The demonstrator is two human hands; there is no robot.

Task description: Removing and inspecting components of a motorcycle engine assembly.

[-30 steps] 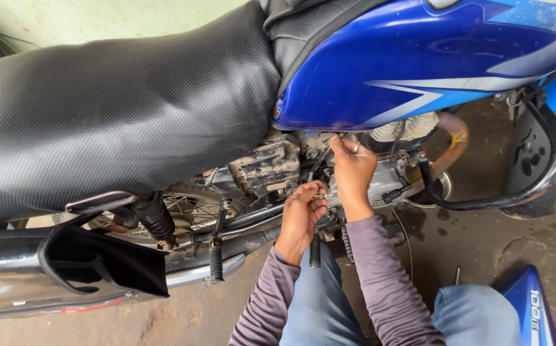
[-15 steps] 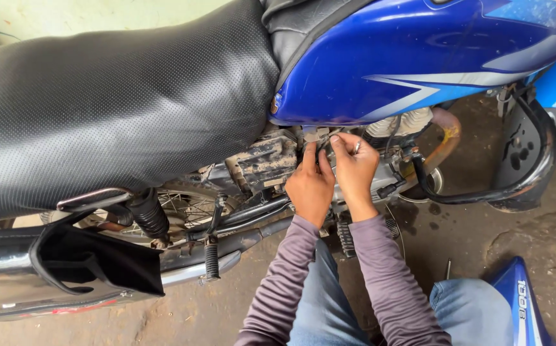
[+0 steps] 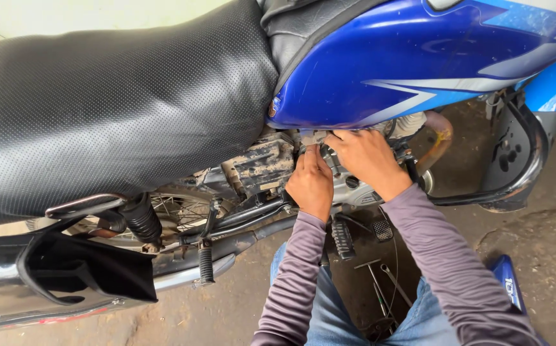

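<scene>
I crouch beside a blue motorcycle and both hands reach into the engine (image 3: 349, 187) just under the blue fuel tank (image 3: 406, 57). My left hand (image 3: 310, 182) rests with its fingers curled against the top of the engine, next to a muddy grey box (image 3: 258, 166). To its right, my right hand (image 3: 367, 160) touches the engine too, its fingertips tucked under the tank's lower edge. The fingertips of both hands are hidden, so what they grip does not show. Both arms wear grey-purple sleeves.
A black perforated seat (image 3: 118, 109) fills the upper left. A footpeg (image 3: 342, 238) juts out below my left wrist. Thin metal tools (image 3: 380, 282) lie on the dirty ground between my knees. A black crash guard (image 3: 527, 166) curves at right, near a rusty exhaust pipe (image 3: 441, 138).
My left hand has risen from below the engine to beside my right hand under the tank. The view has moved closer to the engine.
</scene>
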